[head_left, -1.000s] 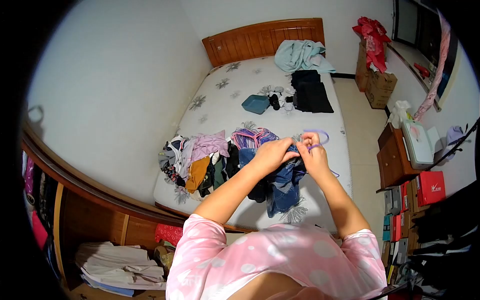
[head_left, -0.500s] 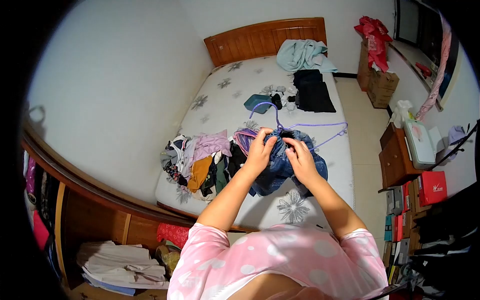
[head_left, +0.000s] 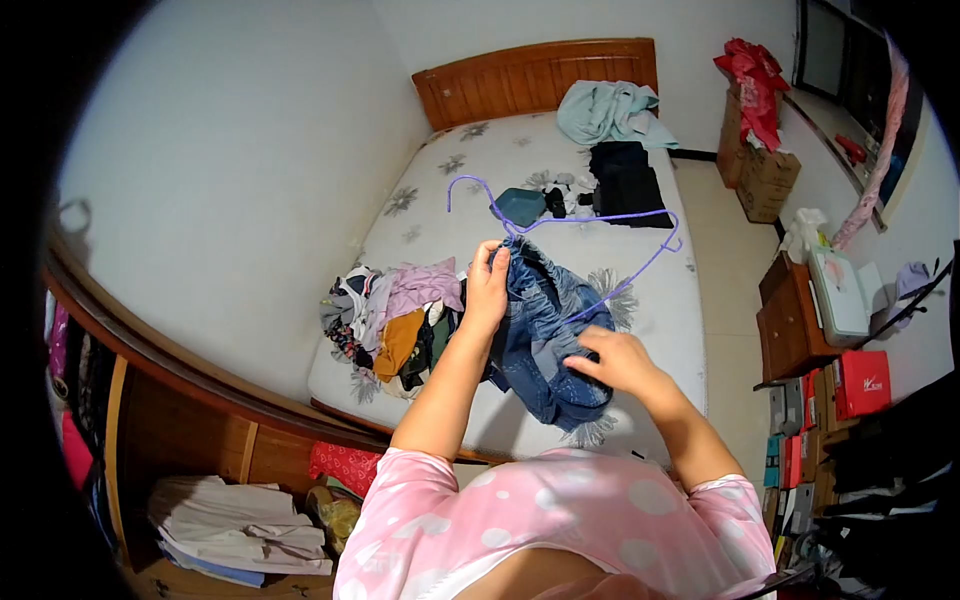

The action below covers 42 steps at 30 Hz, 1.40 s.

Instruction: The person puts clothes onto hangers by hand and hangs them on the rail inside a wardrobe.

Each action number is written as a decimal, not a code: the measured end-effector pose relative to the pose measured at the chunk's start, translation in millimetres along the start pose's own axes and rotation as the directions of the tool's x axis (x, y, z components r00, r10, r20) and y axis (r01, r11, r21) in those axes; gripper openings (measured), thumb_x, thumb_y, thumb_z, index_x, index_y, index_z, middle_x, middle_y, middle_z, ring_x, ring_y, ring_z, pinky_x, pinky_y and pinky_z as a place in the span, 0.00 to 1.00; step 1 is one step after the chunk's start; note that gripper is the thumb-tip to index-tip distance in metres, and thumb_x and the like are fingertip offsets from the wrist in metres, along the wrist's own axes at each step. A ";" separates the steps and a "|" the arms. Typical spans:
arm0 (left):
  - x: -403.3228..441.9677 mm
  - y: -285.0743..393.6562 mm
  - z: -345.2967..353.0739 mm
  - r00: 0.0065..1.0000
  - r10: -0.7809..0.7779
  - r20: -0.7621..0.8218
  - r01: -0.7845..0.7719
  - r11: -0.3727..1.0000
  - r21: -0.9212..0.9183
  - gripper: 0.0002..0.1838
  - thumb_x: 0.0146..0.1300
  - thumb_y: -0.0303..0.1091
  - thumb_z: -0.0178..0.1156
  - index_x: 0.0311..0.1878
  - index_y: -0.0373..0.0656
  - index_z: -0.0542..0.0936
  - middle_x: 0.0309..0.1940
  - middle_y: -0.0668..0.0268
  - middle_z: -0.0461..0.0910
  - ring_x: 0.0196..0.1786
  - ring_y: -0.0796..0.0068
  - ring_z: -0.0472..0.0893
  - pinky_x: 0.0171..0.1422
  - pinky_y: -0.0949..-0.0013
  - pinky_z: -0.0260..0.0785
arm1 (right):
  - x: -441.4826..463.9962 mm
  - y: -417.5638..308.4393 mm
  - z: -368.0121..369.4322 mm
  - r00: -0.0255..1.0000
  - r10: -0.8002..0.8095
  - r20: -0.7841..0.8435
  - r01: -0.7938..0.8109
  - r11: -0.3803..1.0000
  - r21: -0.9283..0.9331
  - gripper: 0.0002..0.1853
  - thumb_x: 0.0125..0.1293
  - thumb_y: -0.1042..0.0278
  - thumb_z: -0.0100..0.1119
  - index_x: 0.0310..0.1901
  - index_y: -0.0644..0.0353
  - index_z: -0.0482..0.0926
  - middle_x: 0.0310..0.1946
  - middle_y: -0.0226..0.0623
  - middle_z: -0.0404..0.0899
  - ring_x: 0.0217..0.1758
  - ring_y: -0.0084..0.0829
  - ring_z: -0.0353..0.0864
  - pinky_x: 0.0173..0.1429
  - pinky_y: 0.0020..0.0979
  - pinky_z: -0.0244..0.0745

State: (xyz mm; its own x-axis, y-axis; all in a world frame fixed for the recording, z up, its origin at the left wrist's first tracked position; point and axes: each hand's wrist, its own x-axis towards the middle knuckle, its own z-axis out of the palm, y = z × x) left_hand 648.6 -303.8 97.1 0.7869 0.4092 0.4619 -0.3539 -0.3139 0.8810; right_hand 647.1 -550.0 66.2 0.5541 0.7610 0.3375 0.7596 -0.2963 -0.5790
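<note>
My left hand (head_left: 487, 284) grips the gathered waist of a blue denim garment (head_left: 545, 345), at one end of a purple hanger (head_left: 610, 217). The hanger's hook points up and left, and one arm of it sticks out to the right above the denim. Its other part is hidden by the cloth. My right hand (head_left: 612, 360) is at the garment's right side, fingers apart and bent, over or touching the denim. The garment hangs over the bed.
A heap of mixed clothes (head_left: 400, 320) lies on the bed (head_left: 440, 200) at left. Farther back are a teal tray (head_left: 520, 207), small socks (head_left: 567, 198), folded black clothes (head_left: 628, 185) and a pale green cloth (head_left: 608, 112). Shoe boxes (head_left: 862, 384) stand at right.
The hanger has come up into view and swung left, with one arm outside the denim. My left hand has moved left along the waist; my right hand has moved down and apart from it.
</note>
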 end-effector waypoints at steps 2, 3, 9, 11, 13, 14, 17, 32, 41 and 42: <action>-0.4 2.2 -3.6 1.000 -0.015 0.008 0.016 0.999 -0.035 0.12 0.68 0.39 0.52 0.43 0.39 0.73 0.35 0.71 0.72 0.41 0.82 0.68 0.49 0.77 0.61 | -4.8 16.1 -5.2 0.993 -0.039 -0.116 0.031 0.997 -0.067 0.17 0.56 0.52 0.61 0.38 0.58 0.79 0.42 0.35 0.77 0.43 0.42 0.78 0.44 0.38 0.74; -0.8 6.1 -4.6 1.000 -0.022 0.014 0.023 0.998 -0.052 0.12 0.68 0.39 0.52 0.43 0.39 0.73 0.35 0.72 0.72 0.41 0.82 0.68 0.49 0.77 0.61 | -6.2 23.9 -10.8 0.987 -0.057 -0.149 0.040 0.992 -0.117 0.16 0.56 0.53 0.62 0.38 0.57 0.79 0.42 0.34 0.77 0.45 0.40 0.77 0.45 0.37 0.74; -3.1 16.0 -17.1 0.998 0.029 0.056 -0.028 1.000 -0.010 0.12 0.68 0.36 0.53 0.46 0.37 0.76 0.37 0.71 0.75 0.42 0.82 0.70 0.50 0.78 0.62 | -16.5 46.5 -52.3 0.974 0.071 -0.217 -0.121 0.967 -0.224 0.11 0.52 0.63 0.62 0.37 0.57 0.78 0.37 0.33 0.75 0.42 0.38 0.75 0.45 0.38 0.73; -3.3 21.3 -22.4 0.995 0.054 0.082 -0.060 0.995 0.080 0.12 0.68 0.36 0.53 0.45 0.37 0.77 0.37 0.71 0.77 0.42 0.81 0.72 0.50 0.77 0.63 | -19.0 58.5 -59.0 0.952 0.023 -0.305 -0.106 0.960 -0.258 0.11 0.47 0.69 0.59 0.35 0.57 0.77 0.36 0.33 0.74 0.41 0.37 0.73 0.44 0.38 0.73; -0.9 17.1 -26.4 0.993 0.084 0.078 -0.092 0.990 0.102 0.12 0.66 0.36 0.55 0.45 0.36 0.78 0.36 0.69 0.79 0.41 0.80 0.74 0.48 0.75 0.66 | -20.7 60.3 -69.8 0.934 -0.007 -0.356 -0.102 0.952 -0.288 0.11 0.45 0.72 0.58 0.34 0.58 0.77 0.35 0.33 0.73 0.41 0.37 0.73 0.44 0.37 0.73; -0.4 17.0 -28.8 0.991 0.103 0.091 -0.116 0.981 0.155 0.12 0.66 0.36 0.56 0.45 0.36 0.78 0.36 0.68 0.79 0.41 0.80 0.74 0.48 0.75 0.66 | -22.0 57.7 -73.3 0.939 0.036 -0.342 -0.149 0.939 -0.309 0.11 0.43 0.73 0.56 0.34 0.59 0.76 0.35 0.33 0.73 0.41 0.37 0.72 0.43 0.37 0.73; -1.4 22.7 -31.5 0.978 0.158 0.135 -0.191 0.938 0.291 0.13 0.64 0.36 0.58 0.44 0.36 0.79 0.35 0.62 0.81 0.39 0.74 0.78 0.46 0.72 0.69 | -23.2 60.3 -81.1 0.931 0.018 -0.365 -0.127 0.953 -0.276 0.10 0.43 0.73 0.55 0.32 0.59 0.75 0.34 0.34 0.72 0.40 0.38 0.72 0.43 0.37 0.73; -23.2 54.6 -34.8 0.937 0.276 0.214 -0.349 0.736 0.580 0.11 0.62 0.37 0.58 0.42 0.41 0.79 0.38 0.57 0.81 0.40 0.56 0.81 0.42 0.66 0.71 | -3.2 22.0 -71.7 0.930 0.038 -0.365 0.085 0.945 0.316 0.29 0.52 0.65 0.65 0.57 0.57 0.70 0.57 0.39 0.66 0.52 0.35 0.71 0.61 0.35 0.64; -37.3 36.2 -37.3 0.967 0.231 0.107 -0.254 0.876 0.409 0.13 0.64 0.38 0.57 0.44 0.38 0.78 0.37 0.56 0.81 0.40 0.61 0.81 0.44 0.69 0.71 | 10.4 43.8 -44.0 0.990 -0.010 -0.141 0.003 0.999 -0.051 0.18 0.60 0.61 0.58 0.49 0.62 0.73 0.41 0.46 0.78 0.45 0.48 0.75 0.53 0.40 0.67; -39.0 35.4 -37.7 0.974 0.200 0.111 -0.228 0.875 0.427 0.13 0.64 0.38 0.57 0.44 0.38 0.78 0.38 0.56 0.81 0.41 0.60 0.81 0.46 0.69 0.71 | 12.3 38.9 -43.3 0.988 -0.025 -0.155 0.013 0.997 -0.082 0.17 0.60 0.61 0.58 0.48 0.62 0.74 0.40 0.45 0.79 0.45 0.47 0.76 0.52 0.40 0.68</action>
State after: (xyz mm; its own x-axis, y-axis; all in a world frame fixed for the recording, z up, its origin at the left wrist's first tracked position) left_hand 586.3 -298.6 114.1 0.7514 0.2409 0.6144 -0.2732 -0.7339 0.6219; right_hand 698.2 -577.1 80.1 0.5806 0.6699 0.4628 0.7920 -0.3329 -0.5118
